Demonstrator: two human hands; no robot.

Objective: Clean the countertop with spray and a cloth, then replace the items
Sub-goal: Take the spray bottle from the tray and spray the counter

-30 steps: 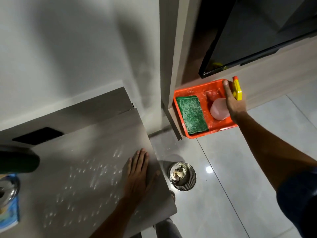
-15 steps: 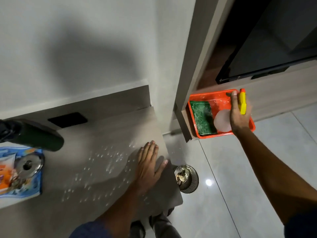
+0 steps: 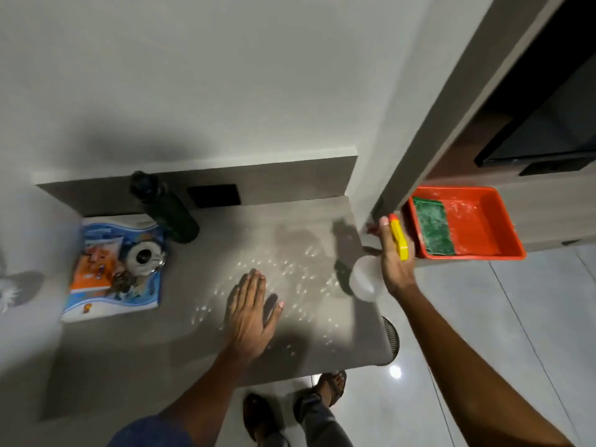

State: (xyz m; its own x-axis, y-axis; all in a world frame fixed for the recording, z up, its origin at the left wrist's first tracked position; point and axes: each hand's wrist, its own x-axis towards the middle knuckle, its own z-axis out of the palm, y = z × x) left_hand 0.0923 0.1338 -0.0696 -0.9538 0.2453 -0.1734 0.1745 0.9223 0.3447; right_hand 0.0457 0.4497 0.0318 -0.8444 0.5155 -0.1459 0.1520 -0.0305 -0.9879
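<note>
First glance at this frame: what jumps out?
The bright orange tray at right, a green scouring pad lying in its left half. Next, the right hand holding a spray bottle with a yellow trigger over the countertop's right edge. Then the left hand flat on the countertop among glinting droplets.
</note>
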